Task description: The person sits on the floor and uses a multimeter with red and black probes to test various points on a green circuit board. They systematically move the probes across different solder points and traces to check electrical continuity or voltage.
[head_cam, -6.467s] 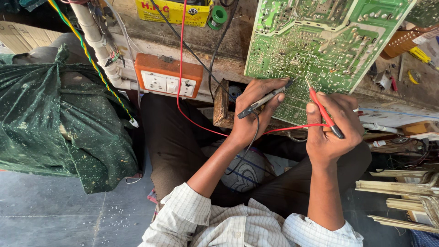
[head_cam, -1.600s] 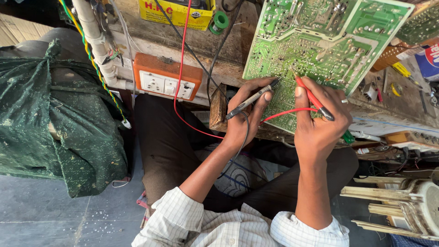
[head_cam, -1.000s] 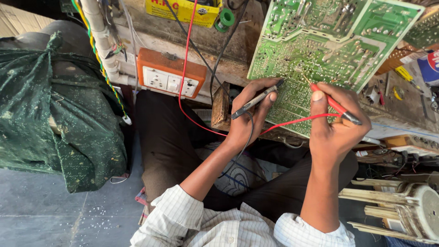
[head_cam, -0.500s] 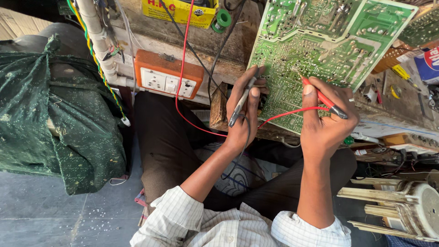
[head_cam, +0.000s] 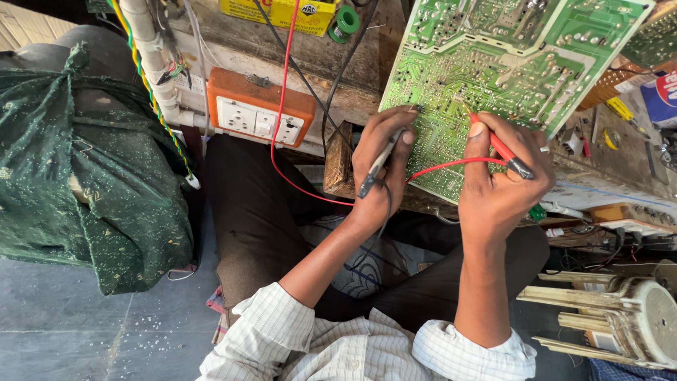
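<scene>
The left hand [head_cam: 381, 166] pinches a black probe [head_cam: 376, 166] between thumb and fingers, closed tight around it, with the tip pressed to the lower left part of the green board [head_cam: 493, 63]. The right hand [head_cam: 504, 187] grips a red probe [head_cam: 502, 148] the same way, fingers shut on its shaft, its tip touching the board a little to the right of the black one. The board stands tilted, solder side facing the person, leaning on the bench [head_cam: 338, 63] edge. A red lead [head_cam: 282, 92] runs from above the board's left side, loops below it and joins the red probe; a black lead [head_cam: 310, 85] runs beside it. Left of the board an orange socket box [head_cam: 261, 116] is fixed to the bench front. Further left of the board a white pipe [head_cam: 151, 56] runs down, and a green cloth bundle [head_cam: 84, 176] sits on the floor. Below right of the board lies a cream fan part [head_cam: 620, 317].
</scene>
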